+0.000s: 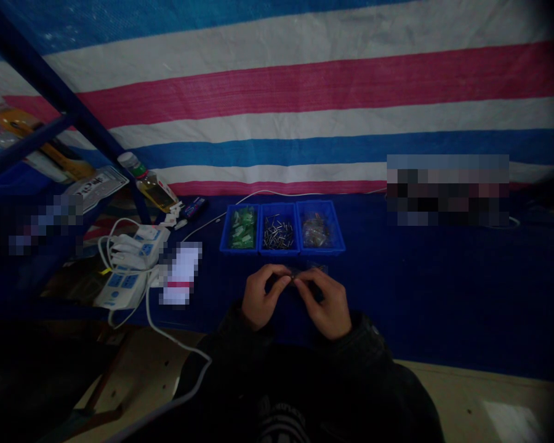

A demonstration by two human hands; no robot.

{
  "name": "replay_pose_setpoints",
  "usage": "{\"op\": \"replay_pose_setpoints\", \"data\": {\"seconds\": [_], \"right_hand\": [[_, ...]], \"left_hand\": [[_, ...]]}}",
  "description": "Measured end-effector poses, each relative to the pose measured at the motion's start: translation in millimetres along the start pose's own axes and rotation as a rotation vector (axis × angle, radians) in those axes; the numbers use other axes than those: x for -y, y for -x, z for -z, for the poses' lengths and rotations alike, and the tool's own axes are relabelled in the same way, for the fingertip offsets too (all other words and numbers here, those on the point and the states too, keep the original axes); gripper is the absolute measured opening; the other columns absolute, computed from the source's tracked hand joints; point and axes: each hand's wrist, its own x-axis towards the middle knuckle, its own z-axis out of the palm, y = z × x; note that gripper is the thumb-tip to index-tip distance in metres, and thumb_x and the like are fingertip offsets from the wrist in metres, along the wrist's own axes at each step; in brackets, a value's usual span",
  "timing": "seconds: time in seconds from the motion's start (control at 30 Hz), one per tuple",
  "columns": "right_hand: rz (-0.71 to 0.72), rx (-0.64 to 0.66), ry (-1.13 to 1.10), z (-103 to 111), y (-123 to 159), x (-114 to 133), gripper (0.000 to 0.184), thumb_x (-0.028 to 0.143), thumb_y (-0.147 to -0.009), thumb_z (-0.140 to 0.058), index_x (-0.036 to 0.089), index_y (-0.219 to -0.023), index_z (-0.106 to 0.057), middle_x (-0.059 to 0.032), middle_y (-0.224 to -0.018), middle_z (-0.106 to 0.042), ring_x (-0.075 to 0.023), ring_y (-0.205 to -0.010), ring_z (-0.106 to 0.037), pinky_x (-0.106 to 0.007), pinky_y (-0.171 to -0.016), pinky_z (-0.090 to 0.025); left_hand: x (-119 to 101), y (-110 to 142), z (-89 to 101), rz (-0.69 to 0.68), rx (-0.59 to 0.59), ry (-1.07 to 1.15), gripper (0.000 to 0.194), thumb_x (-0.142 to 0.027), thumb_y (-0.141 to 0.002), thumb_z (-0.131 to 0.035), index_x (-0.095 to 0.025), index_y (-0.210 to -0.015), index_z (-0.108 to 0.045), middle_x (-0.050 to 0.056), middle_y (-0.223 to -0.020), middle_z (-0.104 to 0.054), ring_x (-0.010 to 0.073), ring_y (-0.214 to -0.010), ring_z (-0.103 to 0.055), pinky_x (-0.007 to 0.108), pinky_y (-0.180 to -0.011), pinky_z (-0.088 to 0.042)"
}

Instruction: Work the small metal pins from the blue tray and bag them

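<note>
My left hand (262, 295) and my right hand (327, 303) meet in front of the blue bins, thumbs and fingertips pinched together. Between them is a small clear plastic bag (314, 267); any contents are too small and dark to make out. Just beyond my hands stand three blue bins side by side. The left one holds green plastic pieces (244, 226), partly under clear film. Loose metal screws or pins (278, 235) fill the middle bin. In the right bin lie clear plastic bags (316, 230) with small brownish contents.
White power strips (129, 280) with plugs and cables sit at the left, by a pixelated flat object (181, 274). A bottle (150, 184) stands behind them near a blue metal frame (32, 58). Another pixelated object (447, 191) is at the right. A striped sheet (277, 92) hangs behind.
</note>
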Motion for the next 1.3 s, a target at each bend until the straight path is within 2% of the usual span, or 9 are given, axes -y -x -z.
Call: {"op": "replay_pose_setpoints", "data": {"seconds": [0.23, 0.33, 0.4, 0.53, 0.7, 0.83, 1.0, 1.1, 1.3], "right_hand": [[-0.050, -0.039, -0.011, -3.7, 2.4, -4.2, 0.010, 0.029, -0.096, -0.060, 0.022, -0.101, -0.065, -0.0036, -0.088, -0.072, -0.0177, -0.075, -0.068, -0.030, -0.068, -0.053], [-0.091, -0.079, -0.058, -6.3, 4.4, -6.8, 0.023, 0.030, -0.094, -0.063, 0.023, -0.116, -0.059, -0.0038, -0.091, -0.074, -0.0182, -0.078, -0.070, -0.030, -0.068, -0.056], [-0.100, -0.123, -0.084, -6.9, 5.1, -7.0, 0.028, 0.031, -0.093, -0.064, 0.023, -0.118, -0.055, -0.0035, -0.090, -0.074, -0.0187, -0.079, -0.071, -0.030, -0.068, -0.056], [-0.045, -0.113, -0.043, -3.2, 4.4, -4.1, 0.012, 0.029, -0.095, -0.061, 0.023, -0.104, -0.065, -0.0045, -0.092, -0.074, -0.0191, -0.078, -0.071, -0.031, -0.070, -0.056], [-0.015, -0.072, -0.032, 2.7, 3.1, -1.7, 0.026, 0.022, -0.099, -0.048, 0.024, -0.110, -0.071, -0.0034, -0.085, -0.073, -0.0193, -0.077, -0.070, -0.034, -0.076, -0.056], [-0.017, -0.087, -0.032, 1.7, 1.7, -0.7, 0.020, 0.024, -0.097, -0.055, 0.025, -0.108, -0.072, -0.0037, -0.092, -0.075, -0.0197, -0.081, -0.071, -0.033, -0.076, -0.056], [-0.004, -0.088, -0.020, 0.9, -0.5, 2.7, 0.011, 0.029, -0.095, -0.061, 0.023, -0.093, -0.071, -0.0052, -0.089, -0.070, -0.0188, -0.077, -0.066, -0.031, -0.067, -0.053], [-0.005, -0.094, 0.011, 0.8, -0.4, 1.9, 0.017, 0.031, -0.095, -0.061, 0.021, -0.082, -0.067, -0.0031, -0.077, -0.063, -0.0169, -0.067, -0.059, -0.031, -0.062, -0.049], [-0.002, -0.061, 0.038, 0.1, 0.3, 0.2, 0.016, 0.029, -0.096, -0.060, 0.021, -0.083, -0.066, 0.0000, -0.069, -0.059, -0.0153, -0.062, -0.055, -0.030, -0.061, -0.046]], "left_hand": [[3.1, 2.7, -1.9, 0.017, -0.063, -0.003, 0.009, -0.026, -0.092, -0.066, -0.017, -0.096, -0.065, 0.005, -0.091, -0.072, 0.0184, -0.086, -0.070, 0.028, -0.079, -0.053], [3.8, 3.6, -2.7, 0.043, -0.119, 0.018, 0.014, -0.027, -0.090, -0.069, -0.018, -0.095, -0.061, 0.004, -0.088, -0.072, 0.0171, -0.081, -0.070, 0.027, -0.076, -0.054], [2.7, 3.4, -2.3, 0.036, -0.102, 0.011, 0.011, -0.027, -0.091, -0.067, -0.017, -0.095, -0.064, 0.005, -0.088, -0.073, 0.0177, -0.082, -0.070, 0.028, -0.077, -0.054], [-1.3, 1.9, 0.6, -0.006, -0.023, -0.028, 0.017, -0.023, -0.097, -0.057, -0.019, -0.103, -0.073, 0.007, -0.101, -0.076, 0.0205, -0.095, -0.071, 0.032, -0.089, -0.054], [-1.8, 0.7, 2.5, -0.034, -0.040, -0.041, 0.025, -0.020, -0.099, -0.052, -0.020, -0.108, -0.075, 0.007, -0.103, -0.076, 0.0210, -0.098, -0.071, 0.034, -0.089, -0.054], [-0.9, 0.4, 2.3, -0.028, -0.056, -0.027, 0.020, -0.022, -0.097, -0.058, -0.021, -0.105, -0.076, 0.007, -0.104, -0.076, 0.0210, -0.098, -0.071, 0.033, -0.091, -0.054], [-2.4, 0.9, 2.0, -0.036, -0.090, -0.079, 0.012, -0.027, -0.092, -0.067, -0.019, -0.090, -0.075, 0.005, -0.089, -0.074, 0.0190, -0.086, -0.069, 0.031, -0.083, -0.053], [-3.1, 2.1, 1.9, -0.009, -0.122, -0.110, 0.022, -0.032, -0.093, -0.065, -0.017, -0.079, -0.072, 0.003, -0.075, -0.070, 0.0159, -0.072, -0.064, 0.027, -0.072, -0.050], [-2.4, 4.5, 0.9, 0.061, -0.083, -0.088, 0.026, -0.036, -0.095, -0.061, -0.017, -0.079, -0.069, -0.003, -0.058, -0.060, 0.0104, -0.054, -0.054, 0.023, -0.059, -0.044]]}}
